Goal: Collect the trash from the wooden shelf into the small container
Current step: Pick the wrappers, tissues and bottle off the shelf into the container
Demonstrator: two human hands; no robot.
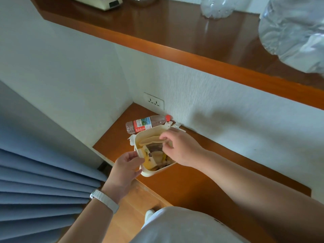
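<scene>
A small cream container (147, 173) stands on the low wooden shelf (192, 181), holding wrappers and a yellow packet. My left hand (125, 170) grips its near-left rim. Over the opening, my right hand (178, 148) pinches a beige paper wrapper (150, 140) that lies inside the container. An empty plastic bottle (147, 124) with a red cap and red label lies on its side just behind the container, by the wall. Bits of white torn paper (131, 139) lie at the container's left side, and more white paper (176, 125) by the wall.
An upper wooden shelf (175, 42) carries clear plastic bottles (216, 7), a crumpled plastic bag (294, 32) and a cream device (105, 3). A wall socket (154, 101) sits above the low shelf. Blue curtain folds (43, 181) hang at left. My knee (184, 227) is below.
</scene>
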